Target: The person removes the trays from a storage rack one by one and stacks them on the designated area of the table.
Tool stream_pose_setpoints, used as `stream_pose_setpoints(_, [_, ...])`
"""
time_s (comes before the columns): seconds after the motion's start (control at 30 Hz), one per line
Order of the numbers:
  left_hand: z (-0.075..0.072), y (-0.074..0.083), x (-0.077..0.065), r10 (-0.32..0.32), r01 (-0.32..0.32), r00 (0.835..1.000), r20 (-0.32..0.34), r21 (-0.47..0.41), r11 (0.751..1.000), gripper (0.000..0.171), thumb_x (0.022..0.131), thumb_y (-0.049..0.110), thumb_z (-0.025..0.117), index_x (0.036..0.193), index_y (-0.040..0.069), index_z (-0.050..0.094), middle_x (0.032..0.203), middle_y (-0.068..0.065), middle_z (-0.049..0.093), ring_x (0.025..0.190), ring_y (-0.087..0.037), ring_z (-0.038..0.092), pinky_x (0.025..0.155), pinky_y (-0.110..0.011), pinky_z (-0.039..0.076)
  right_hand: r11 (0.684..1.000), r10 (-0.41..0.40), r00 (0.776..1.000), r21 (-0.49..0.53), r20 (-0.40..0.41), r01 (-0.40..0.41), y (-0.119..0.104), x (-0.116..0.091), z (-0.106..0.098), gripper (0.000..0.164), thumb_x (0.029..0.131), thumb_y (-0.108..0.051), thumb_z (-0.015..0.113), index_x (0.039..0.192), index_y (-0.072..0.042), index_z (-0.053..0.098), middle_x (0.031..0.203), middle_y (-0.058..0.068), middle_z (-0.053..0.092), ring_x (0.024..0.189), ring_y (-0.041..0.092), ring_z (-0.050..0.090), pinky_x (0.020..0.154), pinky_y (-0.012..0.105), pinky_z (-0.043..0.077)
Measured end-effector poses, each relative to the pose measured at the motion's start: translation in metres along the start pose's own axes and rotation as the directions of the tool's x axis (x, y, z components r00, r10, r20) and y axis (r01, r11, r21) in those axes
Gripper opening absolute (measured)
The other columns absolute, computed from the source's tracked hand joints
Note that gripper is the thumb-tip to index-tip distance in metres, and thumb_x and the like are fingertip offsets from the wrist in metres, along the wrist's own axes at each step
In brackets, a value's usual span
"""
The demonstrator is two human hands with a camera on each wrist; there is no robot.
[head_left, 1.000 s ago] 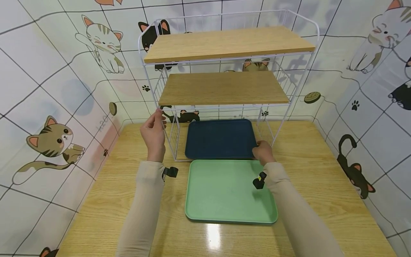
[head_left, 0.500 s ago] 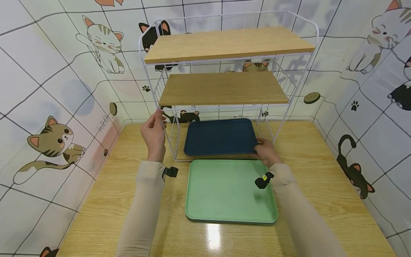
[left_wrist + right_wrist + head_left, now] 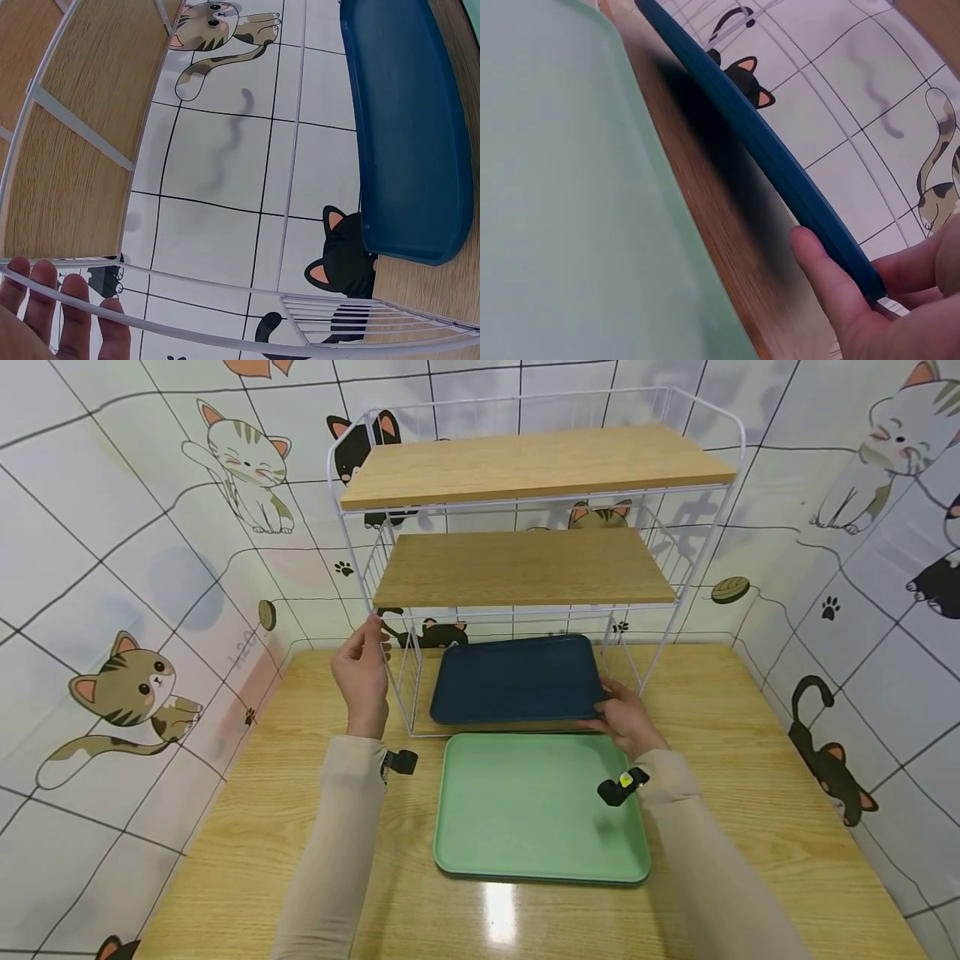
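In the head view, a dark blue tray is in the bottom level of a white wire rack with wooden boards. My right hand pinches its front right corner. The right wrist view shows the tray's edge between thumb and fingers, raised off the wood below. My left hand grips the rack's left front post below the middle board; its fingers curl round the white wire in the left wrist view. A light green tray lies on the table just in front of the rack.
A darker rim shows under the green tray's front edge. The wooden table runs to cat-printed tiled walls on the left, right and back. The rack stands near the back wall.
The blue tray's front edge has lifted and moved slightly back, baring a strip of wood before it. My right hand shifted slightly right with its corner. The left hand stays on the post.
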State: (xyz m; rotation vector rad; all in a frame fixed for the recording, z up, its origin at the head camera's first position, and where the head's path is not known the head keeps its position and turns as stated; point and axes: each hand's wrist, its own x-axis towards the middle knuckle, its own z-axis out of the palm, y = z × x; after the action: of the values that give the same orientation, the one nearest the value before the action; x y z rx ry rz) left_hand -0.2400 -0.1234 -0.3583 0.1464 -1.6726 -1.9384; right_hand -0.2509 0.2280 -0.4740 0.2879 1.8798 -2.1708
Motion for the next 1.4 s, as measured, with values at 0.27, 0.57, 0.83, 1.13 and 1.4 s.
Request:
stream_pose_setpoints(0.27, [0.001, 0.001, -0.001, 0.001, -0.001, 1.0, 0.006, 0.0, 1.0, 0.023, 0.104, 0.023, 0.063, 0.088, 0.009, 0.073, 0.07, 0.014, 0.064, 0.083, -0.029, 0.062, 0.078, -0.039, 0.053, 0.999, -0.027, 0.999, 0.04, -0.03, 0.028, 0.002, -0.007, -0.001, 0.071, 0.102, 0.011, 0.028, 0.165, -0.011, 0.005, 0.168, 0.023, 0.006, 0.132, 0.037, 0.046, 0.088, 0.031, 0.06])
stream_pose_setpoints(0.57, [0.001, 0.001, -0.002, 0.001, -0.001, 1.0, 0.01, 0.004, 1.0, 0.024, 0.104, 0.023, 0.063, 0.097, 0.002, 0.075, 0.07, 0.014, 0.064, 0.084, -0.032, 0.061, 0.075, -0.032, 0.053, 0.994, -0.046, 0.999, 0.1, -0.022, 0.048, -0.007, -0.021, -0.001, 0.071, 0.103, 0.009, 0.029, 0.166, -0.013, 0.006, 0.168, 0.022, 0.006, 0.119, 0.025, 0.054, 0.091, 0.031, 0.059])
stream_pose_setpoints(0.83, [-0.001, -0.004, 0.001, 0.02, -0.02, 1.0, 0.014, -0.008, 1.0, 0.029, 0.104, 0.023, 0.062, 0.103, -0.004, 0.075, 0.072, 0.013, 0.064, 0.077, -0.018, 0.061, 0.082, -0.045, 0.052, 0.989, -0.094, 0.996, 0.112, 0.001, 0.093, -0.017, -0.037, 0.001, 0.07, 0.103, 0.01, 0.029, 0.165, -0.011, 0.006, 0.166, 0.025, 0.008, 0.102, 0.014, 0.061, 0.09, 0.032, 0.059])
stream_pose_setpoints(1.13, [-0.002, -0.004, 0.001, 0.016, -0.015, 1.0, 0.015, -0.018, 1.0, 0.032, 0.104, 0.022, 0.062, 0.113, -0.006, 0.074, 0.074, 0.013, 0.064, 0.076, -0.014, 0.06, 0.077, -0.035, 0.051, 0.99, -0.12, 0.993, 0.072, 0.01, 0.119, -0.022, -0.054, 0.001, 0.066, 0.106, 0.005, 0.03, 0.166, -0.013, 0.007, 0.168, 0.022, 0.011, 0.108, 0.011, 0.062, 0.088, 0.029, 0.059])
stream_pose_setpoints(1.4, [-0.005, -0.029, 0.015, 0.018, -0.018, 1.0, 0.011, -0.022, 1.0, 0.03, 0.104, 0.025, 0.062, 0.111, -0.002, 0.075, 0.074, 0.014, 0.065, 0.077, -0.017, 0.061, 0.079, -0.041, 0.051, 0.984, -0.17, 0.985, 0.063, 0.026, 0.168, -0.024, -0.073, 0.0, 0.065, 0.107, 0.005, 0.032, 0.165, -0.012, 0.009, 0.167, 0.023, 0.014, 0.106, 0.005, 0.065, 0.087, 0.026, 0.059])
